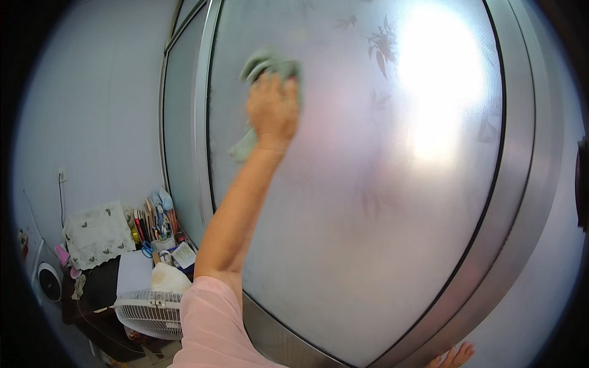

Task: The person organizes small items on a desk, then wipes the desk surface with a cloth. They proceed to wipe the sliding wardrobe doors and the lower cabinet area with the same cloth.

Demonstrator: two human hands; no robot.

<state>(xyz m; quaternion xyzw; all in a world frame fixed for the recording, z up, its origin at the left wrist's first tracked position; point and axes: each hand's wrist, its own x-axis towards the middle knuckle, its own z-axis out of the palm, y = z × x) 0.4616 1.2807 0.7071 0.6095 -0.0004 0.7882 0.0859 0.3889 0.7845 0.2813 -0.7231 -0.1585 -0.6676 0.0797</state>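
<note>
A pale green cloth (244, 146) is bunched under my left hand (273, 111), which presses it against the upper left part of a large frosted glass pane (319, 233). The fingers of that hand curl over the cloth, slightly smeared by motion. Its arm stretches upward from a pink sleeve. Faint leaf patterns mark the pane, and a bright glare lies on its upper right. Low at the right edge of the metal frame (521, 184), my right hand (454, 356) shows only its fingers, stretched out and a little apart. The rest of it falls outside the picture.
Below left stands a white fan (150, 313) close to my sleeve. Behind it a dark desk (101, 285) bears papers, blue scissors (146, 249), books and pens (156, 218), and something under a patterned white cover (98, 233). A pale wall (98, 110) rises behind.
</note>
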